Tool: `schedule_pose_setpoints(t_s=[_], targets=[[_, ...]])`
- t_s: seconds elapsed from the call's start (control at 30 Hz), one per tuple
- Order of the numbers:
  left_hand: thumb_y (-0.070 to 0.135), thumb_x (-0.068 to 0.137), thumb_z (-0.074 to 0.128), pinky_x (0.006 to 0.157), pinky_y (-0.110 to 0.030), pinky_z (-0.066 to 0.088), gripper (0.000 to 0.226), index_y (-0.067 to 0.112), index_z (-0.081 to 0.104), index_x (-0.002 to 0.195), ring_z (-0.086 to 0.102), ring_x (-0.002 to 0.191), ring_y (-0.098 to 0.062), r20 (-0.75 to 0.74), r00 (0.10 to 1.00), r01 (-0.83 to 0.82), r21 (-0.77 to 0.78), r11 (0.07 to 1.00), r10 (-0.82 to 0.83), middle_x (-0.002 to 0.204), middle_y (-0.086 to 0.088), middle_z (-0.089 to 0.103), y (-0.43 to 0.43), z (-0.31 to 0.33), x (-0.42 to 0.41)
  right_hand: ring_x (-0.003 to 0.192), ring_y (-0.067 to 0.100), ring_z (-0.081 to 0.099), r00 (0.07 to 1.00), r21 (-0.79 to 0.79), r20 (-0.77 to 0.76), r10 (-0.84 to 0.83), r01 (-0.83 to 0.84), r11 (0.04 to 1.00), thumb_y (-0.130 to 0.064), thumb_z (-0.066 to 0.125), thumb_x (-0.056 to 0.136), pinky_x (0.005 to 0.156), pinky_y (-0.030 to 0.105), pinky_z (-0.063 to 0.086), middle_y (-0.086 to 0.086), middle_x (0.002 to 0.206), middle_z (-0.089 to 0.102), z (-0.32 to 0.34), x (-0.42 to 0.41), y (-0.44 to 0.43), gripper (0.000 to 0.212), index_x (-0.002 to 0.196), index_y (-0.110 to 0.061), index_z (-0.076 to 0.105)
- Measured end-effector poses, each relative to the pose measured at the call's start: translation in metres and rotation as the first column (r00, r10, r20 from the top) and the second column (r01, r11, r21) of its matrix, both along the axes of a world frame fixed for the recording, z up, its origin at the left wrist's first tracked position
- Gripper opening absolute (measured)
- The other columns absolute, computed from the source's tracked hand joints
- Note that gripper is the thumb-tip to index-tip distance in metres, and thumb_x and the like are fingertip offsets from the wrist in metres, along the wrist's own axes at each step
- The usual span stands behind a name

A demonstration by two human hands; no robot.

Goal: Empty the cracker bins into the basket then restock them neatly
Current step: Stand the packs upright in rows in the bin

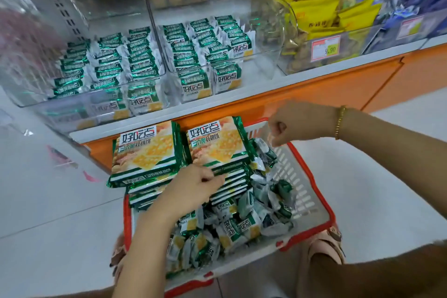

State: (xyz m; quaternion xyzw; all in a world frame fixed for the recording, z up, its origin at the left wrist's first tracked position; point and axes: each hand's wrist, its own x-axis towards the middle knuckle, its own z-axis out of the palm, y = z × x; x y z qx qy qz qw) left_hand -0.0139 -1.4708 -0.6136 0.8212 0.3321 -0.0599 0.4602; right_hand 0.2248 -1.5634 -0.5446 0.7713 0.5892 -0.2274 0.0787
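A red and white basket (312, 191) stands on the floor below the shelf. It holds two stacks of large green cracker packs (150, 152) at its far end and a heap of small cracker packets (237, 222) nearer to me. My left hand (193, 186) rests on the edges of the right stack (217, 143), fingers pinched on a pack. My right hand (287, 126) hovers over the basket's far right rim, fingers curled shut with nothing visible in them. Two clear bins (167, 72) on the shelf hold neat rows of small green cracker packets (140, 55).
A clear bin of yellow snack bags (314, 7) with a red price tag (325, 49) stands to the right on the same shelf. The orange shelf base (338, 82) runs behind the basket. White floor tiles lie on both sides. My sandalled feet flank the basket.
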Motion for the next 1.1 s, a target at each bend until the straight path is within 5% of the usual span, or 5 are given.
schedule_pose_setpoints(t_s=[0.23, 0.37, 0.63, 0.77, 1.1], targets=[[0.039, 0.085, 0.055, 0.054, -0.026, 0.025, 0.034, 0.017, 0.045, 0.062, 0.036, 0.055, -0.013, -0.435, 0.889, -0.207, -0.096, 0.974, 0.146, 0.068, -0.005, 0.046, 0.005, -0.125, -0.043, 0.054, 0.012, 0.037, 0.998, -0.268, 0.000, -0.058, 0.056, 0.962, -0.031, 0.056, 0.094, 0.066, 0.030, 0.046, 0.002, 0.060, 0.037, -0.144, -0.030, -0.011, 0.046, 0.057, -0.014, 0.035], [0.035, 0.096, 0.052, 0.080, -0.029, 0.041, 0.060, -0.002, 0.036, 0.140, 0.052, 0.115, -0.028, -0.450, 0.823, -0.423, -0.080, 0.903, 0.346, 0.139, -0.019, 0.045, -0.004, -0.150, -0.053, 0.056, 0.014, 0.047, 0.967, -0.254, -0.061, -0.246, 0.223, 0.941, -0.034, 0.054, 0.095, 0.079, 0.031, 0.048, 0.008, 0.062, 0.051, -0.200, -0.047, -0.019, 0.039, 0.062, -0.013, 0.053], [0.011, 0.085, 0.062, 0.057, -0.031, 0.030, 0.046, 0.021, 0.026, 0.059, 0.025, 0.051, -0.014, -0.406, 0.690, -0.691, -0.127, 0.711, 0.599, 0.059, -0.003, 0.026, -0.006, -0.157, -0.036, 0.042, 0.013, 0.025, 0.776, -0.300, -0.244, -0.582, 0.510, 0.806, -0.044, 0.054, 0.094, 0.041, 0.024, 0.025, 0.002, 0.049, 0.028, -0.237, -0.067, -0.016, 0.050, 0.056, -0.019, 0.036], [0.013, 0.084, 0.070, 0.080, -0.032, 0.049, 0.012, 0.013, 0.059, 0.080, 0.056, 0.077, -0.020, -0.390, 0.642, -0.762, -0.231, 0.604, 0.661, 0.090, -0.008, 0.060, -0.002, -0.161, -0.038, 0.046, 0.015, 0.035, 0.772, -0.343, -0.179, -0.610, 0.532, 0.774, -0.044, 0.054, 0.095, 0.047, 0.026, 0.035, 0.003, 0.052, 0.038, -0.238, -0.071, -0.004, 0.050, 0.057, -0.015, 0.039], [0.036, 0.073, 0.081, 0.081, -0.028, 0.045, 0.084, -0.005, 0.042, 0.135, 0.054, 0.119, -0.028, -0.503, 0.747, -0.599, -0.222, 0.770, 0.436, 0.133, -0.015, 0.054, -0.006, -0.162, -0.033, 0.058, 0.012, 0.042, 0.679, -0.407, -0.255, -0.688, 0.570, 0.714, -0.035, 0.050, 0.097, 0.064, 0.027, 0.045, 0.005, 0.065, 0.044, -0.230, -0.082, -0.002, 0.030, 0.092, -0.005, 0.054]])
